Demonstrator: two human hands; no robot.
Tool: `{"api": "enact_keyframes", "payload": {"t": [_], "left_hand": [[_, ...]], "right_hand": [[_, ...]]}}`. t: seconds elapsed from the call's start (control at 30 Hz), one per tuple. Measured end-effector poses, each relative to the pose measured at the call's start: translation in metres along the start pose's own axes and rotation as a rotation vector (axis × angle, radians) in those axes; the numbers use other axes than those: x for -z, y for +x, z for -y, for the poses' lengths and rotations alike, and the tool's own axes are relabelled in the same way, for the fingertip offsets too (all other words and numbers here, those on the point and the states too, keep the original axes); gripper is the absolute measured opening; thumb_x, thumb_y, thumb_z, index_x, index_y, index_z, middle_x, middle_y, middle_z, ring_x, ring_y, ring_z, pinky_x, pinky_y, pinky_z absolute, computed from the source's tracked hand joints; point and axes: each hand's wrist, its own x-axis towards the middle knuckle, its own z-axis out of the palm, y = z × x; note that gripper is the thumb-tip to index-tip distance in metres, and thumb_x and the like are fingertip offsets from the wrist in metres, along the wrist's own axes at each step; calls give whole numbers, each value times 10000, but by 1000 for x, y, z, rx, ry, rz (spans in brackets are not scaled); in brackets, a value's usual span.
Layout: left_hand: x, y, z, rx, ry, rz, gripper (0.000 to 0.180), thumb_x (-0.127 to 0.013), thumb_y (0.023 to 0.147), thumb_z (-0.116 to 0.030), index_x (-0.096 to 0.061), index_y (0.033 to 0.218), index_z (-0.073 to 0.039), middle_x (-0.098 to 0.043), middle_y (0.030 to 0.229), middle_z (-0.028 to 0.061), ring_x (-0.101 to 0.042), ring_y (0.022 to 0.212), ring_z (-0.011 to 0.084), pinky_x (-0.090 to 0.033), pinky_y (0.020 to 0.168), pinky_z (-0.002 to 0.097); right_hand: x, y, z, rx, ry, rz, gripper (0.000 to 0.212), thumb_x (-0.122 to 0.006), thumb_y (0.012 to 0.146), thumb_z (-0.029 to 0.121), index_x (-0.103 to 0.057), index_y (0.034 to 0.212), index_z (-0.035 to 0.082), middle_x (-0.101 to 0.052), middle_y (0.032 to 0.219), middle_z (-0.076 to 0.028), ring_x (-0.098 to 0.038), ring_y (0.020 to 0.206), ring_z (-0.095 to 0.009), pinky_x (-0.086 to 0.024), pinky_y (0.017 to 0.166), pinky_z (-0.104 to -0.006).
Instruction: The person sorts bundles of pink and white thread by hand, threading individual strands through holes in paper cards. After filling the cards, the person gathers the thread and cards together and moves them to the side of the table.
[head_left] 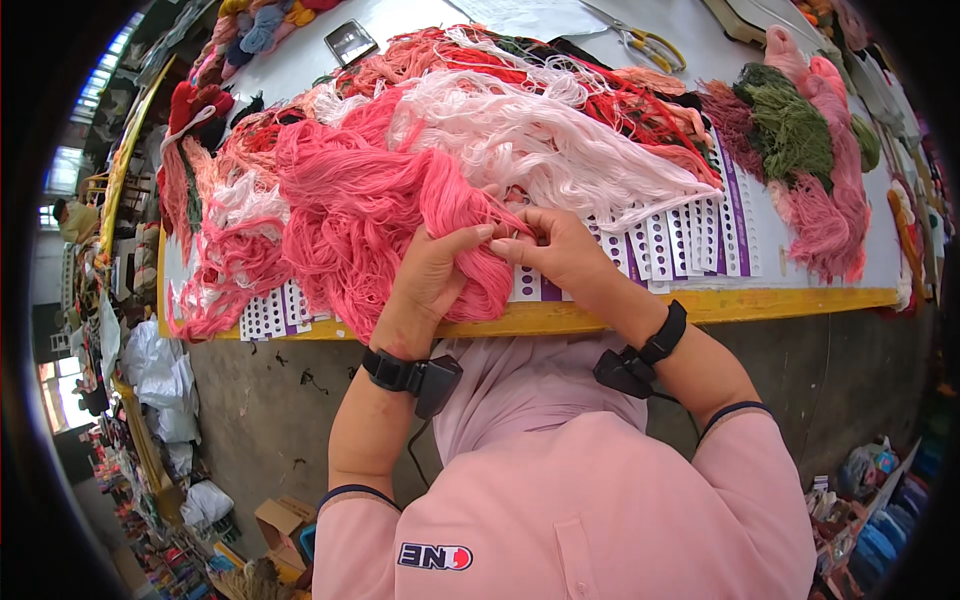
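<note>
A large tangle of bright pink yarn (340,210) lies at the table's front edge. My left hand (445,255) is closed on strands of it, thumb pointing right. Close beside it, my right hand (550,245) pinches the same pink strands, and the two hands nearly touch. Just behind them spreads a heap of pale pink yarn (530,140). Under the yarn lie several white cards with rows of punched holes (680,240), some with purple stripes. Part of the strands between my fingers is hidden.
Red and salmon yarn (390,65) is heaped farther back. Yellow-handled scissors (645,45) and a phone (350,43) lie at the far side. Green yarn (790,125) and dusty pink yarn (835,200) sit at the right. A yellow edge (780,303) borders the table.
</note>
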Motion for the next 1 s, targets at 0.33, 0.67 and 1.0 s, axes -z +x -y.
{"api": "enact_keyframes", "payload": {"t": [0.33, 0.67, 1.0], "left_hand": [[2, 1, 2, -4, 20, 24, 563, -665, 827, 38, -456, 1350, 54, -634, 1186, 148, -631, 1073, 211, -493, 958, 337], [1, -1, 1, -29, 111, 58, 399, -662, 787, 43, -583, 1178, 33, -669, 1123, 107, -643, 1028, 192, -490, 945, 318], [28, -10, -72, -161, -551, 216, 354, -540, 840, 56, -536, 1192, 90, -628, 1006, 141, -558, 760, 123, -511, 781, 284]], "right_hand": [[3, -6, 6, -70, 195, 24, 129, -668, 906, 121, -679, 1004, 38, -613, 874, 38, -513, 788, -38, -427, 700, -209], [9, -2, -2, -112, 243, 3, 81, -638, 917, 135, -659, 951, 65, -610, 849, 56, -468, 694, -22, -368, 578, -191], [38, -10, 16, -156, 168, 69, 112, -604, 930, 155, -639, 966, 55, -589, 769, 23, -438, 648, -45, -342, 560, -215]]}}
